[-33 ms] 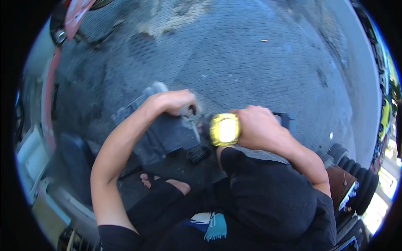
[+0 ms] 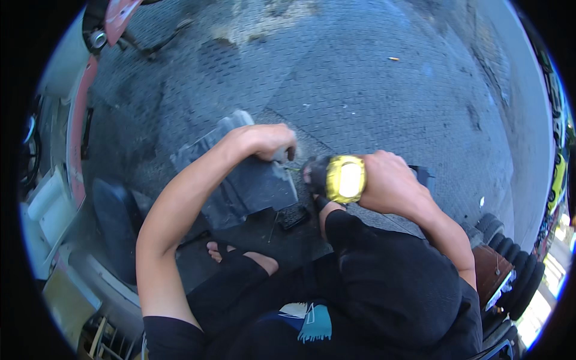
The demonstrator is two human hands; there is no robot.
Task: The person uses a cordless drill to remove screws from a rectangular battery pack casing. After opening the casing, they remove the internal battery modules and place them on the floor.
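My right hand [image 2: 390, 180] is wrapped around a yellow and black cordless drill [image 2: 346, 179], its dark front end facing left. A thin bit shows between the drill and the edge of a dark grey, ridged plastic panel [image 2: 252, 189]; whether it touches the panel I cannot tell. My left hand [image 2: 273, 143] reaches over the panel, its fingers curled down at the right-hand edge, closed on it. What lies under those fingertips is partly hidden. The panel rests tilted near my bare foot [image 2: 262, 262], with its far end away from me.
A small black object [image 2: 292, 217] lies beside the panel's near corner. Left stand a dark seat-like piece [image 2: 114, 222] and a long red part [image 2: 76, 132]. Stacked tires [image 2: 519, 270] are at right, near a brown box [image 2: 489, 269]. A cigarette-like stub [image 2: 393, 59] lies on the textured floor.
The whole view has shifted slightly, moving the scene rightward. The drill has drawn a little to the right of the panel's edge, and its bit now shows. My left hand stays on the panel.
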